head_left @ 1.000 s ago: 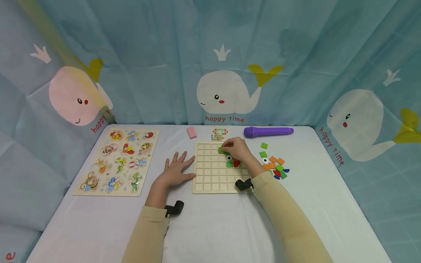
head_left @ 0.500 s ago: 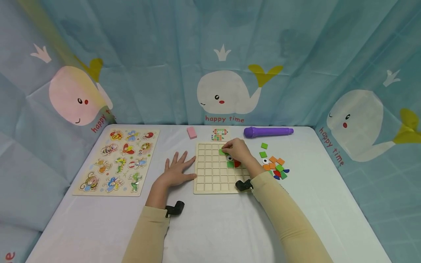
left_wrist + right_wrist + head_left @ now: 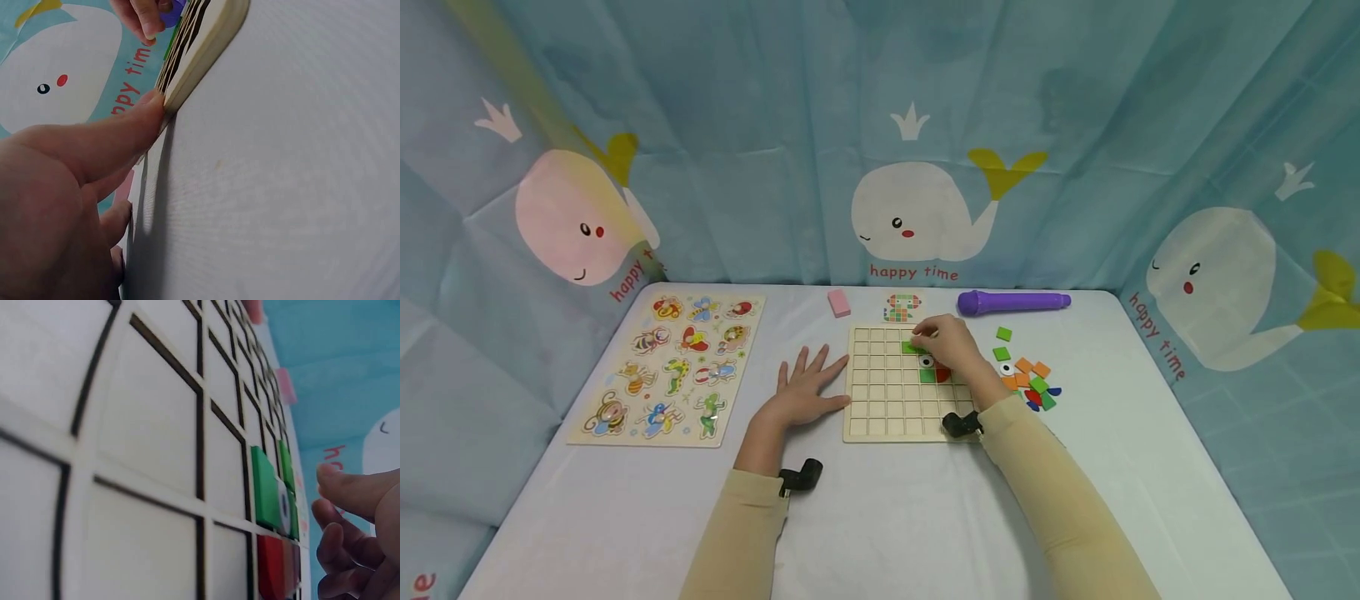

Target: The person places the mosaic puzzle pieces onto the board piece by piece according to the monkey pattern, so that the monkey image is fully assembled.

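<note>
A pale wooden grid board point(image 3: 880, 408) lies on the table in front of me. My left hand point(image 3: 801, 396) rests beside it with spread fingers; the thumb point(image 3: 134, 125) touches the board's left edge. Over the board's upper right part is my right hand point(image 3: 947, 342). Its thumb and fingers are loosely bent, with no piece visible between them in the right wrist view. Just by its fingertips, a green square tile point(image 3: 908, 347) lies on the grid. Below are an eye tile point(image 3: 927, 362), a darker green tile point(image 3: 265, 487) and a red piece point(image 3: 270, 565). The hand hides other cells.
Loose orange, green, red and blue pieces point(image 3: 1032, 383) lie right of the board. Behind it are a pattern card point(image 3: 902, 307), a pink block point(image 3: 838, 303) and a purple microphone point(image 3: 1015, 303). An insect puzzle board point(image 3: 658, 371) lies left. Curtains enclose the table.
My right fingers, earlier pinching the green tile, have come off it and drawn slightly right; the tile lies in the grid. The board has shifted a little right. My left hand stays put.
</note>
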`<control>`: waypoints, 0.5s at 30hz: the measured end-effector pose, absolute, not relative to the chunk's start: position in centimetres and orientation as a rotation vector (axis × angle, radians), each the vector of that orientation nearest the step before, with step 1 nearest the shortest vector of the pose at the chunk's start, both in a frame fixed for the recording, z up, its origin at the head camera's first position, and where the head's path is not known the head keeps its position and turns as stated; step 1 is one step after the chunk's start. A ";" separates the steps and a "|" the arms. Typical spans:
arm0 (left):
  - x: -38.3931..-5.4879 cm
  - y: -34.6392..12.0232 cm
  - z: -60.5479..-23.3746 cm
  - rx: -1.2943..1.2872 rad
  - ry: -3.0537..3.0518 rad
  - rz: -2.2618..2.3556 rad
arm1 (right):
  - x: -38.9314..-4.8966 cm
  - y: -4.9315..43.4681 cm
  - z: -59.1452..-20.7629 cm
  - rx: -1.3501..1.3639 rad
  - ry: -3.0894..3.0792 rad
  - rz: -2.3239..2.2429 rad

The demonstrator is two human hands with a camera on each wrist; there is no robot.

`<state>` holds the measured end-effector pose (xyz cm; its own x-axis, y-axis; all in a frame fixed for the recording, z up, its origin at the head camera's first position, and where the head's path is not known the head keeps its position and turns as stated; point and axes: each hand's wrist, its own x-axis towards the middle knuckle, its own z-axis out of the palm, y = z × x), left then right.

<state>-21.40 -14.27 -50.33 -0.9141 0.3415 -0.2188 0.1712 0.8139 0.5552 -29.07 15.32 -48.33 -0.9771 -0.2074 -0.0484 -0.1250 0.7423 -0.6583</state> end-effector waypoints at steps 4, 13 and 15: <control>-21.5 -14.1 -50.5 0.390 2.682 0.770 | -28.5 16.3 -47.9 -0.246 2.819 -1.109; -21.7 -14.0 -50.3 0.378 2.679 0.772 | -28.3 19.7 -47.8 -0.147 2.809 -1.216; -21.7 -14.0 -50.4 0.378 2.676 0.764 | -28.4 20.5 -47.9 -0.117 2.819 -1.213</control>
